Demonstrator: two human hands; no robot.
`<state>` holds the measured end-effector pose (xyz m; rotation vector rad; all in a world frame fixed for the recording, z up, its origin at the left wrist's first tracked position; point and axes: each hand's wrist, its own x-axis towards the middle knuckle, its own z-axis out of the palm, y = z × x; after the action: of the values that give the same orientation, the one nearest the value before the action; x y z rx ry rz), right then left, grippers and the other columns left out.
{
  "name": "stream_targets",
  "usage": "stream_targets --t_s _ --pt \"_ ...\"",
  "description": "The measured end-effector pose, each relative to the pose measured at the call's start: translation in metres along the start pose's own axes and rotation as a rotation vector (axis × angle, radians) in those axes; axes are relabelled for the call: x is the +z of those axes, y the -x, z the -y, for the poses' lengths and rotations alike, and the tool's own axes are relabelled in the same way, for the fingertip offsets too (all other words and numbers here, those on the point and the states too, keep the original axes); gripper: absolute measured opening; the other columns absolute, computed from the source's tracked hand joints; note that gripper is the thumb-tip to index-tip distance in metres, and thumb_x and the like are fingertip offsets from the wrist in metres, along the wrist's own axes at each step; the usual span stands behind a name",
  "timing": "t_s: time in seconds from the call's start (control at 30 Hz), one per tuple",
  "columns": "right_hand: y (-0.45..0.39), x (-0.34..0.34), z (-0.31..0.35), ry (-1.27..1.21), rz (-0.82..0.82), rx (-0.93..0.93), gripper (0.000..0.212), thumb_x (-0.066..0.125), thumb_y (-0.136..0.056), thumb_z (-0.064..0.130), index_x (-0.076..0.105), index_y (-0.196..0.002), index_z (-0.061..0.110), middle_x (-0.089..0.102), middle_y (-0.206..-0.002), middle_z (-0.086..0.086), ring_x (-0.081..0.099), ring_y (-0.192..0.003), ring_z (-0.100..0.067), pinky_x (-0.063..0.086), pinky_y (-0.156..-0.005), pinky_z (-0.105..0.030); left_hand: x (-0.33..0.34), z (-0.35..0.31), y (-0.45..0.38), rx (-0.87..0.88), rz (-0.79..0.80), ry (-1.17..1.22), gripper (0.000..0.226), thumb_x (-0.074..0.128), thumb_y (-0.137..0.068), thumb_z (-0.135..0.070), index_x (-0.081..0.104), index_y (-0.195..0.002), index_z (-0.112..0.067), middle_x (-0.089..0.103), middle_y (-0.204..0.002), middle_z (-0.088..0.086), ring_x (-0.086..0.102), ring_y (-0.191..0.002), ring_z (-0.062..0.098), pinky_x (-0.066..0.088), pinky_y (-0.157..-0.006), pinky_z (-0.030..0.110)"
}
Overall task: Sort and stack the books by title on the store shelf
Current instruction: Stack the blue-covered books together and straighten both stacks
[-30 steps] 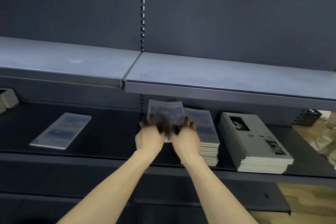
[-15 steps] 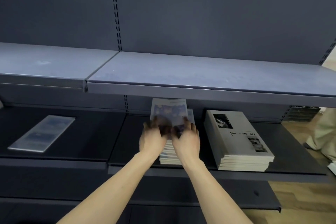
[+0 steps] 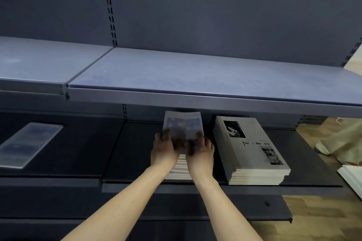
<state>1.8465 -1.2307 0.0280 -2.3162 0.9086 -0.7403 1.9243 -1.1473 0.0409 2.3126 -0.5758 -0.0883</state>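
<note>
Carried rightward along the lower shelf (image 3: 125,150) from a second earlier; blue-covered book (image 3: 183,123) lowered square onto the blue stack (image 3: 181,168), left of the grey stack (image 3: 252,152). Left hand (image 3: 163,150) and right hand (image 3: 201,154) fingers curled, clamped on its near corners. Likely placed, release pending.

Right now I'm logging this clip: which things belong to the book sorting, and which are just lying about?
Job: blue book held by left hand and right hand; blue stack; grey stack; lone book.
Lying about: beige bag; white sheets.
</note>
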Motion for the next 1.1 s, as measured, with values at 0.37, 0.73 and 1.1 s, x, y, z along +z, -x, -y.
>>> stream_targets --t_s 0.37,0.73,1.1 --pt "-0.003 0.005 -0.010 -0.040 -0.007 0.015 0.043 0.051 -0.099 0.040 0.050 -0.137 0.021 0.043 -0.149 -0.005 0.054 -0.126 -0.025 0.056 -0.086 -0.036 0.006 0.001 -0.003 0.007 0.008 -0.116 0.054 0.042 -0.098 -0.050 0.028 -0.146 -0.029 0.036 -0.137 0.010 0.041 -0.122 0.028 0.048 -0.087 0.038" --pt "-0.009 -0.013 0.005 0.260 0.182 0.099 0.055 0.028 -0.104 0.045 0.027 -0.153 0.021 0.000 -0.164 -0.014 0.000 -0.152 -0.030 0.011 -0.122 -0.051 -0.010 0.009 0.003 0.019 0.033 -0.066 0.048 0.031 -0.096 -0.056 0.034 -0.141 -0.040 0.046 -0.134 0.006 0.050 -0.119 0.028 0.050 -0.076 0.036" --pt "0.032 0.032 0.093 0.161 0.236 -0.254 0.058 0.040 -0.101 0.047 0.032 -0.153 0.023 0.015 -0.164 -0.010 0.003 -0.152 -0.028 -0.001 -0.121 -0.043 -0.087 0.070 0.037 -0.110 -0.186 -0.072 0.056 0.048 -0.097 -0.045 0.037 -0.149 -0.025 0.042 -0.144 0.008 0.054 -0.120 0.025 0.050 -0.086 0.033"
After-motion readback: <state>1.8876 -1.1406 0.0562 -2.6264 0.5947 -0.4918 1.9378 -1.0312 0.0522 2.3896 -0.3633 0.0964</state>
